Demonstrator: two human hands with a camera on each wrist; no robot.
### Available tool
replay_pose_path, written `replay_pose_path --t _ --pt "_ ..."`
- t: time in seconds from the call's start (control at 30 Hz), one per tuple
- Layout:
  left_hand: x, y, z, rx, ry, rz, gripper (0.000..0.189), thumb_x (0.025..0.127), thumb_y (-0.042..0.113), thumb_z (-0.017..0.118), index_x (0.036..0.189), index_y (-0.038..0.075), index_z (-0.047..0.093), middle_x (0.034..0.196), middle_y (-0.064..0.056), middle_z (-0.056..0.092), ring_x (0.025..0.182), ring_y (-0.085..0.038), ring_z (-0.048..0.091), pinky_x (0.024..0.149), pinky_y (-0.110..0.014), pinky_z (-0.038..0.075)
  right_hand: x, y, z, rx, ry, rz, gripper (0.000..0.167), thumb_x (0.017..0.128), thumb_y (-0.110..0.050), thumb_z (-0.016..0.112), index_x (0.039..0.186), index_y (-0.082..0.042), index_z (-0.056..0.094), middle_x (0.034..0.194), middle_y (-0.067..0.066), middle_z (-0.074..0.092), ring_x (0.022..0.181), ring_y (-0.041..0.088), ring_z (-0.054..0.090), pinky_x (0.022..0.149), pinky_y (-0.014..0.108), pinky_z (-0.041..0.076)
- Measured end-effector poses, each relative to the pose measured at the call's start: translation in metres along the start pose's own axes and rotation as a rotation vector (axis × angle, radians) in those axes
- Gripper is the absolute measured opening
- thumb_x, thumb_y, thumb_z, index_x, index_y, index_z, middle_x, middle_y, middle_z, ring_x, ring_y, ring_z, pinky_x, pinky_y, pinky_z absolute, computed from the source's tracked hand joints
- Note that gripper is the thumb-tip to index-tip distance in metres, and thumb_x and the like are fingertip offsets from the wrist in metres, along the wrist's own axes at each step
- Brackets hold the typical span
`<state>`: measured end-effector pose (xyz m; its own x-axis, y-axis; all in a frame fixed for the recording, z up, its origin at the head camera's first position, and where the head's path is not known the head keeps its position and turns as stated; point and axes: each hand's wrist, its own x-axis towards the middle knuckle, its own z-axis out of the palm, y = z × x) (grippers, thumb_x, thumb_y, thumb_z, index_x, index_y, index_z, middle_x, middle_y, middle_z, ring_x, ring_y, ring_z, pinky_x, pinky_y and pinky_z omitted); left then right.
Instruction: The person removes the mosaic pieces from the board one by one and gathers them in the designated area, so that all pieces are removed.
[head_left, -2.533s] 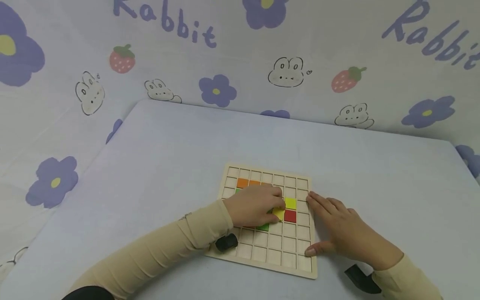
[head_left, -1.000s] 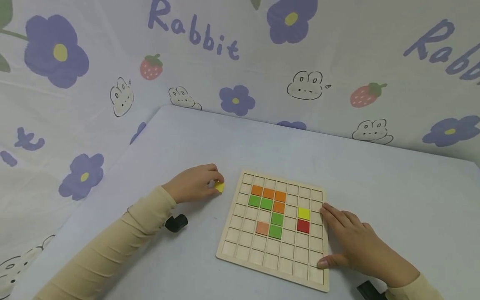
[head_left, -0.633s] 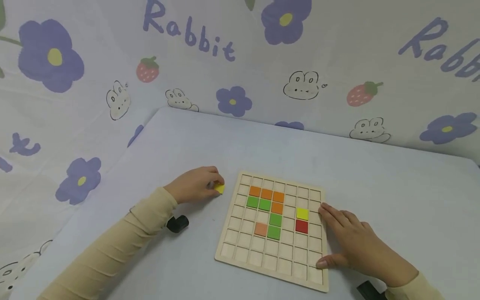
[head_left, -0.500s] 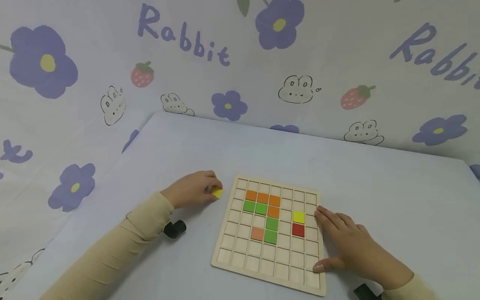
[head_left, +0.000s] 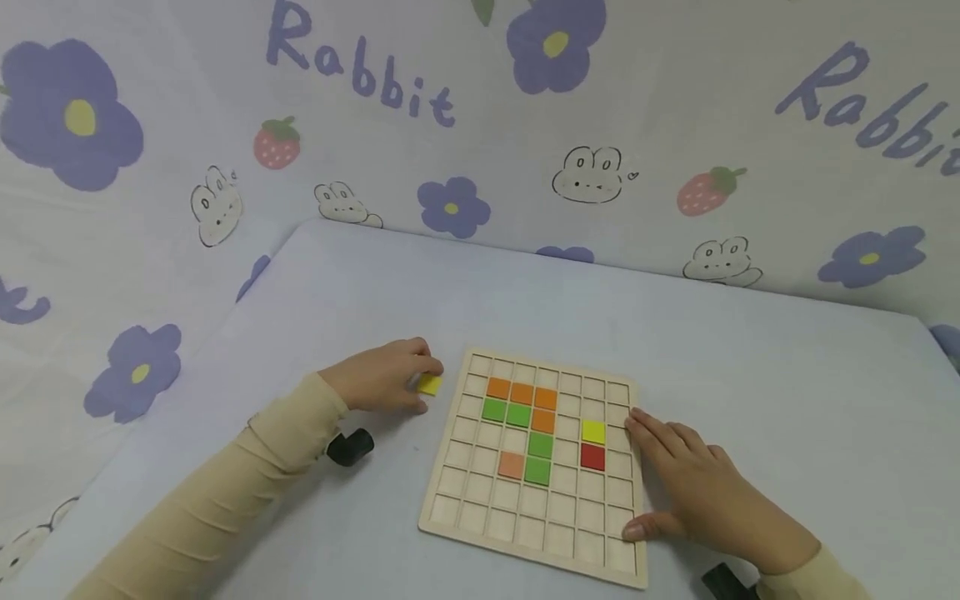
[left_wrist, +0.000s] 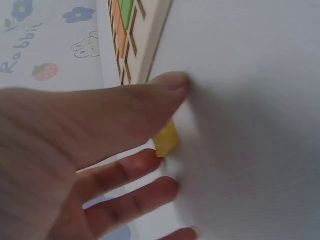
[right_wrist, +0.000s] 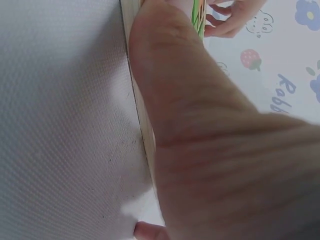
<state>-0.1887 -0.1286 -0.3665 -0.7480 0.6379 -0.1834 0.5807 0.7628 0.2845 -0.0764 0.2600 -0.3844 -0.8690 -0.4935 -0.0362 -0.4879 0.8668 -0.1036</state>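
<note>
Flat yellow tile, partly hidden, at or on the desk just left of the board. Probably light, stiff, hard to break, maybe slick; best taken by opposite edges. Left hand: fingers bent loosely around it, thumb spread apart, no pinch visible; can't tell if a fingertip touches. Pale square wooden grid board, rigid-looking, shallow recesses, holding square orange tiles, green tiles, one pink, one yellow, one red. Right hand: fingers extended, thumb wide, resting at board's right edge. Desk cover: white, finely textured.
</note>
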Motion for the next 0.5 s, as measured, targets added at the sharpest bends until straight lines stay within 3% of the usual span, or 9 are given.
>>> replay_pose_path --t 0.13,0.27,0.37,0.5 --pt "0.006 0.006 -0.001 0.042 -0.057 -0.025 0.053 0.078 0.026 0.078 0.126 0.014 0.059 0.114 -0.005 0.053 0.094 -0.017 0.051 0.084 -0.032 0.047 -0.001 0.001 0.000 0.010 -0.004 0.001 0.121 0.060 -0.085 0.050 0.148 -0.004 0.029 0.152 0.013 0.032 0.128 0.036 0.039 0.081 0.053 0.044" --pt "0.011 0.012 -0.002 0.077 -0.055 -0.028 0.053 0.079 0.030 0.077 0.126 0.015 0.058 0.116 -0.005 0.053 0.096 -0.018 0.052 0.083 -0.033 0.047 -0.002 0.002 0.000 0.004 -0.005 0.003 0.121 0.060 -0.086 0.049 0.148 -0.004 0.029 0.152 0.013 0.032 0.127 0.036 0.039 0.080 0.052 0.044" --pt "0.015 0.017 -0.003 0.096 -0.011 -0.006 0.053 0.082 0.033 0.075 0.128 0.014 0.058 0.118 -0.006 0.055 0.100 -0.019 0.054 0.086 -0.034 0.048 -0.002 0.003 -0.001 -0.009 0.011 -0.011 0.120 0.062 -0.085 0.049 0.147 -0.004 0.029 0.151 0.013 0.033 0.127 0.035 0.040 0.078 0.051 0.045" --pt "0.020 0.024 -0.005 0.097 0.084 0.073 0.047 0.087 0.034 0.069 0.127 0.012 0.060 0.116 -0.007 0.058 0.100 -0.020 0.057 0.086 -0.035 0.049 -0.001 0.004 -0.002 -0.013 0.022 -0.024 0.118 0.063 -0.085 0.049 0.147 -0.004 0.030 0.151 0.013 0.033 0.127 0.035 0.040 0.078 0.050 0.045"
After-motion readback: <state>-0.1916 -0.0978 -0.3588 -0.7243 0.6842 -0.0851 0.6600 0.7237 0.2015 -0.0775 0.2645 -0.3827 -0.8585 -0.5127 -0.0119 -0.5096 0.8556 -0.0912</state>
